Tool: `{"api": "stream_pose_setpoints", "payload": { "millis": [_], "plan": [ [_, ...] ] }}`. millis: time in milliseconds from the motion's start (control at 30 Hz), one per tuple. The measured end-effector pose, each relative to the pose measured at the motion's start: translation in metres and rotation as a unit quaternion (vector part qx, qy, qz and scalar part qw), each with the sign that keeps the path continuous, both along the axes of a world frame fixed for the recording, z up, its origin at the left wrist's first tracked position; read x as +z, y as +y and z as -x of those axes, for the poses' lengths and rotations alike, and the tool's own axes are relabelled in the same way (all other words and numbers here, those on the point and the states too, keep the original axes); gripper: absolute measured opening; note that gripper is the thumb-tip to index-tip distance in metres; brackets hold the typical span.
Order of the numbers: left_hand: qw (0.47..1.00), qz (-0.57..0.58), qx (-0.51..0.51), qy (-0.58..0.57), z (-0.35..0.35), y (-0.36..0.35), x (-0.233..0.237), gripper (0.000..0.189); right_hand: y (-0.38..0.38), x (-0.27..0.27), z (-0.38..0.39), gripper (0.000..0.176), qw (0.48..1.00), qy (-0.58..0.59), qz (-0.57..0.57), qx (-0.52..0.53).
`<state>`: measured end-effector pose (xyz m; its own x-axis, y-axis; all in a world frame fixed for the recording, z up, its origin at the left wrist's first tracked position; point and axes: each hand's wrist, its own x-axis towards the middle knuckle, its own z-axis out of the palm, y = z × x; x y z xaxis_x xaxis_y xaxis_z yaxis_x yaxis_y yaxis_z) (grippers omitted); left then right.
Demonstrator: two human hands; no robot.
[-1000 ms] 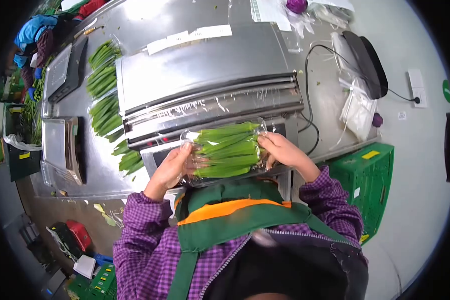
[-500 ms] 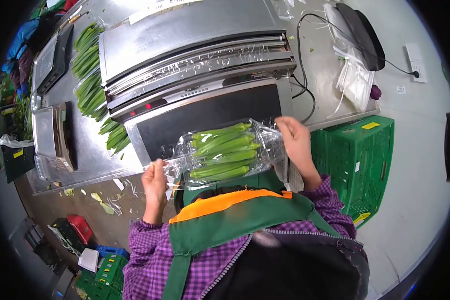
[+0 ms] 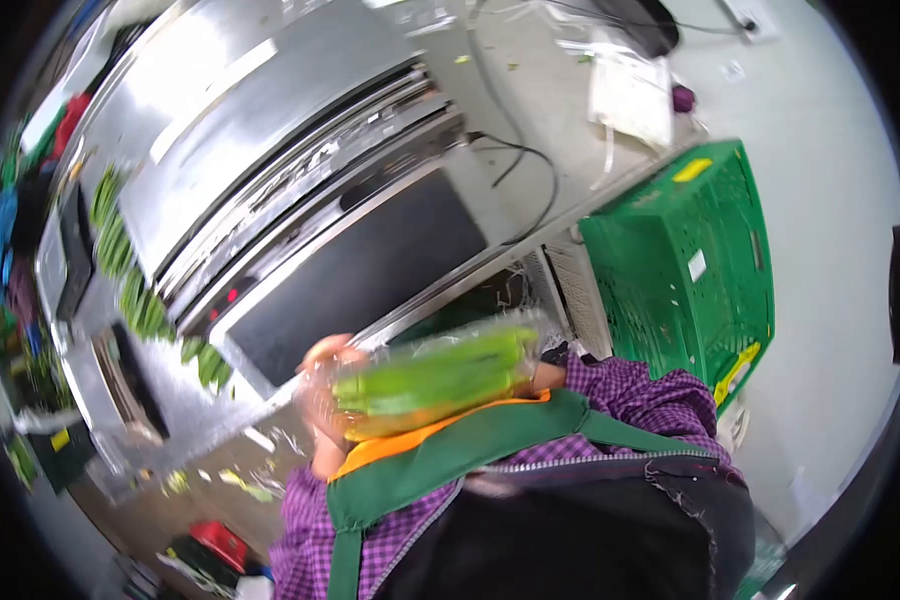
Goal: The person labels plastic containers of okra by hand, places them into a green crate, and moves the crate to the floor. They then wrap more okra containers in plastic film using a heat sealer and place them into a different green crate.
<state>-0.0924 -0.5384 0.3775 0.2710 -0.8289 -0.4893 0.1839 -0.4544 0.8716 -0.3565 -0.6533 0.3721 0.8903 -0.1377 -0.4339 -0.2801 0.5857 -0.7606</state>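
A film-wrapped pack of okra is held close to the front of the green and orange apron, tilted up to the right and blurred by motion. My left hand is closed around the pack's left end. At the pack's right end only a little of my right hand shows; its fingers are hidden behind the pack. Just beyond lies the wrapping machine, with its dark flat plate bare.
Loose okra lies in a row left of the machine, near a scale. A green crate stands at the right below the table edge. A black cable and white bags lie on the table behind it.
The okra pack has come off the machine's front edge toward my body. My hands, earlier pulling the film out at both ends, are now closer in. The view has turned to the right.
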Motion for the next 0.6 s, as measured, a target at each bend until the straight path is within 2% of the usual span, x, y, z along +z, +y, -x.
{"api": "stream_pose_setpoints", "payload": {
  "millis": [33, 67, 100, 133, 200, 233, 300, 333, 367, 400, 467, 500, 567, 600],
  "plan": [
    [0.983, 0.045, 0.151, 0.090, 0.008, 0.003, 0.014, 0.040, -0.004, 0.006, 0.007, 0.037, 0.999, -0.016, 0.029, 0.012],
    [0.961, 0.072, 0.169, 0.206, 0.013, -0.007, 0.038, 0.042, -0.005, 0.011, 0.013, 0.037, 0.998, -0.028, 0.061, 0.022],
    [0.996, 0.075, 0.048, 0.006, 0.012, 0.003, 0.031, 0.045, -0.004, 0.015, 0.016, 0.037, 0.995, -0.033, 0.092, 0.030],
    [0.995, 0.097, -0.015, 0.014, 0.021, -0.016, 0.047, 0.033, -0.004, 0.017, 0.018, 0.037, 0.991, -0.038, 0.126, 0.035],
    [0.997, 0.047, -0.023, 0.060, 0.022, -0.042, 0.029, 0.022, -0.005, 0.016, 0.017, 0.038, 0.975, -0.039, 0.213, 0.049],
    [0.994, 0.059, 0.021, 0.090, 0.044, -0.066, 0.024, 0.018, -0.007, 0.017, 0.019, 0.038, 0.966, -0.032, 0.251, 0.046],
    [0.989, 0.067, 0.018, 0.134, 0.073, -0.094, 0.013, 0.023, -0.012, 0.018, 0.037, 0.039, 0.954, 0.015, 0.300, -0.008],
    [0.988, 0.060, 0.008, 0.142, 0.097, -0.110, 0.014, 0.026, -0.013, 0.018, 0.050, 0.039, 0.953, 0.058, 0.288, -0.080],
    [0.982, 0.080, -0.082, 0.153, 0.120, -0.122, 0.007, 0.031, -0.007, 0.015, 0.063, 0.039, 0.932, 0.062, 0.194, -0.300],
    [0.967, 0.099, -0.168, 0.163, 0.142, -0.134, 0.002, 0.039, -0.001, 0.007, 0.083, 0.040, 0.860, 0.058, 0.091, -0.500],
    [0.902, 0.092, -0.370, 0.201, 0.181, -0.159, 0.011, 0.055, -0.015, -0.008, 0.144, 0.040, 0.771, 0.101, 0.175, -0.604],
    [0.888, 0.093, -0.393, 0.219, 0.197, -0.167, 0.016, 0.058, -0.027, 0.029, 0.165, 0.044, 0.692, 0.202, 0.174, -0.671],
    [0.877, 0.070, -0.426, 0.210, 0.212, -0.181, 0.019, 0.063, -0.042, 0.017, 0.249, 0.042, 0.657, 0.267, 0.195, -0.677],
    [0.883, 0.064, -0.424, 0.189, 0.213, -0.184, 0.011, 0.056, -0.057, 0.012, 0.273, 0.041, 0.616, 0.135, 0.137, -0.764]
  ]
}}
